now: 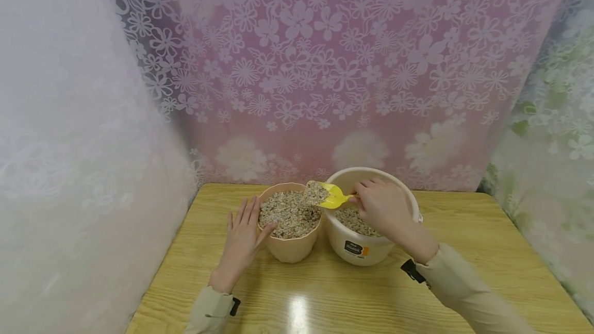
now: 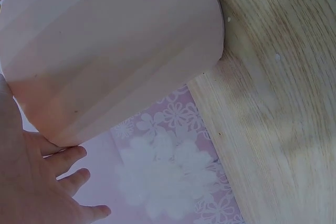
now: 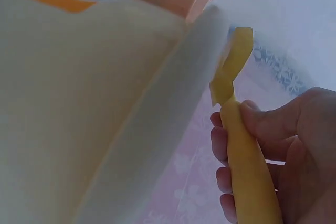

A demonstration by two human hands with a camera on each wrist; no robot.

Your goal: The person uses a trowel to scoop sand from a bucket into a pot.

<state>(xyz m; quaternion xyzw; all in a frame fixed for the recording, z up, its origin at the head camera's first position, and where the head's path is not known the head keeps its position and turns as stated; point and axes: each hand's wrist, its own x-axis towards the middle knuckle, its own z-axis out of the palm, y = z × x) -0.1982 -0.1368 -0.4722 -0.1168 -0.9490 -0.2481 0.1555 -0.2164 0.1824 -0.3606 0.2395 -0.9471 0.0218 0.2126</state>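
Scoop (image 1: 336,200), above pot (image 1: 291,249) and bucket (image 1: 339,244) rims, looks light, stiff — best held by its handle (image 3: 248,156), where the right hand (image 1: 385,210) curls its fingers — left hand (image 1: 241,241) fingers spread against the pot.

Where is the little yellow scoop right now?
In the head view, the yellow scoop is just right of centre, held in the right grip, its loaded end over the neighbouring rims of the peach pot and white bucket.
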